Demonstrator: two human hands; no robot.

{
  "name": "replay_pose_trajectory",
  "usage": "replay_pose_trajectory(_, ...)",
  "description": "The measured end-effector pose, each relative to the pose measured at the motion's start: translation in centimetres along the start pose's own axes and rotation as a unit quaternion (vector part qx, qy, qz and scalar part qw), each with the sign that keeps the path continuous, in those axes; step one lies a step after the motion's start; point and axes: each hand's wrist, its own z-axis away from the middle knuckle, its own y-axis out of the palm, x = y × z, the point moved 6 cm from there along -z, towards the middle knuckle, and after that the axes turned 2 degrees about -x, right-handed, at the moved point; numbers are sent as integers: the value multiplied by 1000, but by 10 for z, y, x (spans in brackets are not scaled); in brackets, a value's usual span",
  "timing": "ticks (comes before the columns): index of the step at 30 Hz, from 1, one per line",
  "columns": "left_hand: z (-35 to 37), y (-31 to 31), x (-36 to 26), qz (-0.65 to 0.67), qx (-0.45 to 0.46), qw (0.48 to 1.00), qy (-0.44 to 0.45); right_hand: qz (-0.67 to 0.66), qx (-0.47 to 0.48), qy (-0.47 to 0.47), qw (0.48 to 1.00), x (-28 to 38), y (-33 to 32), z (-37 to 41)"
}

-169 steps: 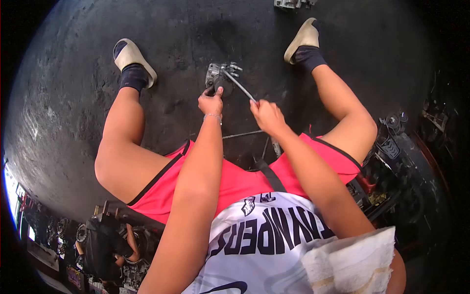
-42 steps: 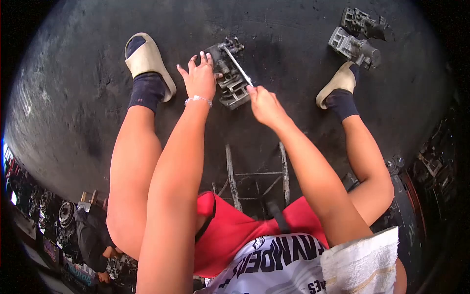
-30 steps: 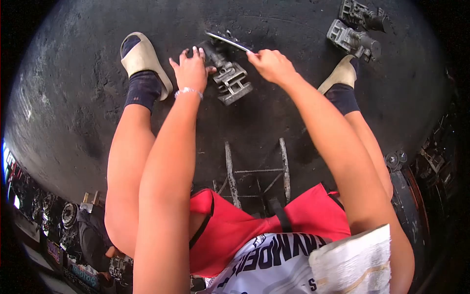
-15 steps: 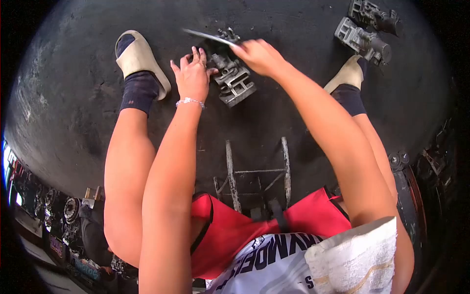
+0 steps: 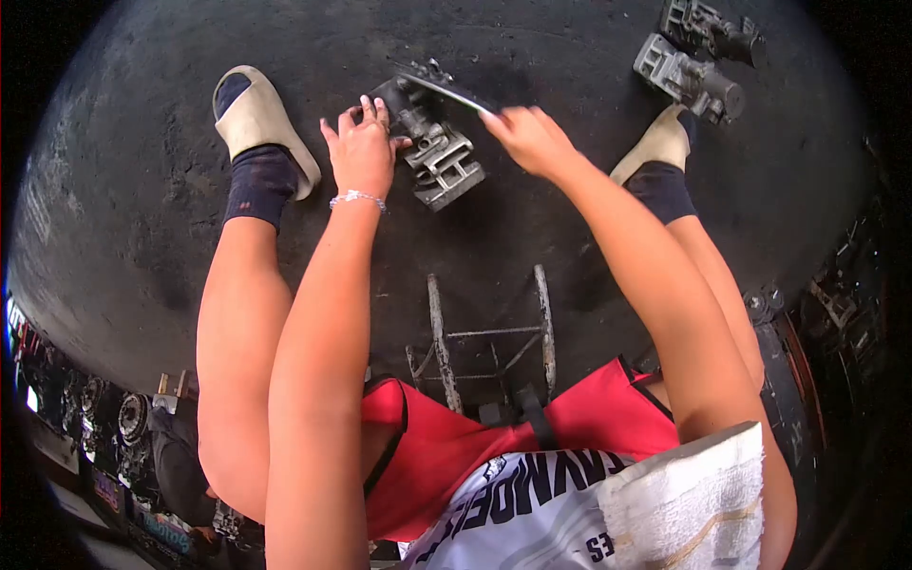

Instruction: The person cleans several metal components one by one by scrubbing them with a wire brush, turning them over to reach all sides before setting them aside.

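Note:
On the dark floor, a grey cast-metal part (image 5: 444, 173) with a boxy, slotted near end lies between my feet. My left hand (image 5: 364, 157) is braced against its left side, thumb on the body and forefingers at the dark far end, the other fingers spread. A long, slim metal tool (image 5: 446, 92) is gripped in my right hand (image 5: 534, 140), just to the right of the part. The tool's far end reaches over the far end of the part. Blur hides the shape of its tip and whether it touches.
Two similar cast-metal parts (image 5: 688, 78) lie at the upper right, beside my right slipper (image 5: 655, 147). My left slipper (image 5: 261, 119) is at the left. A worn metal frame (image 5: 493, 332) stands between my legs. Round metal pieces (image 5: 133, 418) line the lower left.
My right hand has moved right and closer to me, and the tool has shifted with it. My left hand stays at the part. The whole view has shifted slightly.

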Motion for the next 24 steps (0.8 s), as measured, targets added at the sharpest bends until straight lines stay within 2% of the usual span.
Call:
replay_pose_trajectory(1, 0, 0, 0, 5, -7, 1000, -2, -7, 8, 23, 1000, -7, -4, 6)
replay_pose_trajectory(4, 2, 6, -1, 10, -23, 1000, 6, 3, -28, 2, 1000, -1, -6, -5)
replay_pose_trajectory(5, 2, 7, 0, 12, -32, 999, 9, -15, 5, 2, 1000, 23, -8, -14)
replay_pose_trajectory(6, 2, 6, 0, 16, -44, 999, 9, 1, -37, -9, 999, 39, -3, -25)
replay_pose_trajectory(8, 0, 4, 0, 28, -43, 999, 1, -1, -23, -17, 1000, 69, -9, -31)
replay_pose_trajectory(12, -4, -3, -1, 29, -14, 999, -5, -13, -46, -15, 999, 32, -4, -7)
replay_pose_trajectory(14, -3, 3, -2, 2, -3, 1000, 14, -35, 8, 28, 999, 10, -2, 9)
replay_pose_trajectory(17, 3, 5, -1, 30, -25, 999, 14, -14, 10, -8, 1000, 47, -8, -15)
replay_pose_trajectory(19, 1, 5, -1, 43, -37, 998, 14, -21, -35, -29, 999, 87, -12, -37)
replay_pose_trajectory(22, -2, 1, -1, 48, -24, 999, 8, -52, -14, 12, 998, 79, -6, -33)
replay_pose_trajectory(24, -4, 2, -1, 50, -35, 998, 5, -2, -48, -78, 996, 43, -7, -3)
